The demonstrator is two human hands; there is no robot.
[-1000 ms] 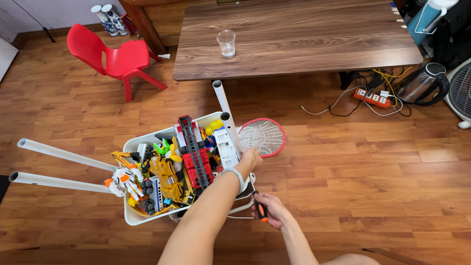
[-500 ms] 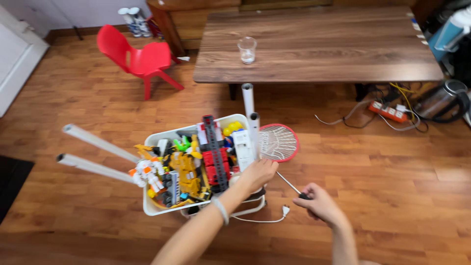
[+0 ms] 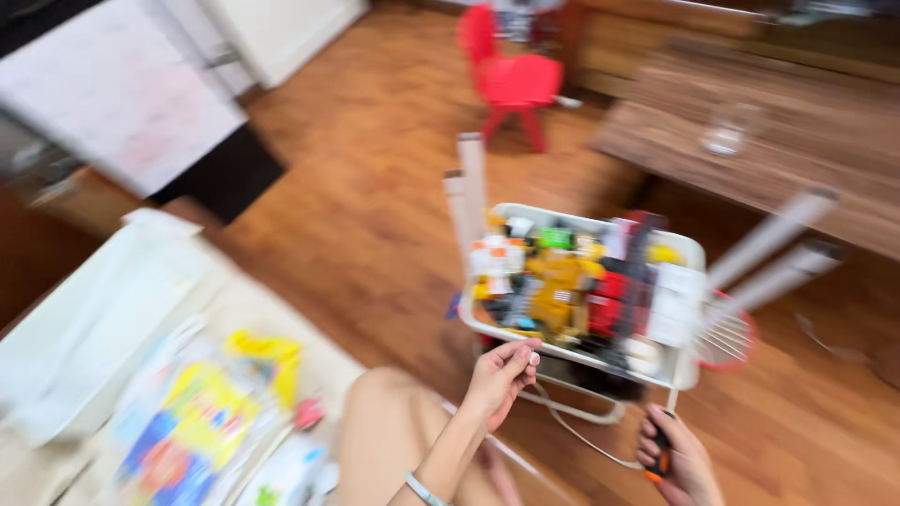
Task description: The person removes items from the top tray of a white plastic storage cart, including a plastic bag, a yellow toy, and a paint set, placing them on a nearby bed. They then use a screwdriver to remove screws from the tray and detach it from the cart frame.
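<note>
Head camera footage was badly smeared by motion, so fine detail could not be read. At the far left lay a pale mat (image 3: 112, 309) with bright, colourful printed sheets (image 3: 202, 422) spread on it, beside the person's bare knee (image 3: 384, 422). Further right, the left hand (image 3: 502, 375) reached up with fingers curled around the near rim of a white tray (image 3: 572, 351), gripping it; a thin band sat on that wrist. The tray stood on the wooden floor (image 3: 366, 206), packed with jumbled toys (image 3: 562, 281) in yellow, red, green and white, and white tube legs (image 3: 469, 197) stuck up from its corners. A round red racket head (image 3: 727, 333) rested just beside the tray's right end. Lower right, the right hand (image 3: 675, 459) was closed around a dark handle with an orange end (image 3: 661, 461). Behind stood a red chair (image 3: 516, 80) and a wooden table (image 3: 797, 141) bearing a glass (image 3: 727, 131).
</note>
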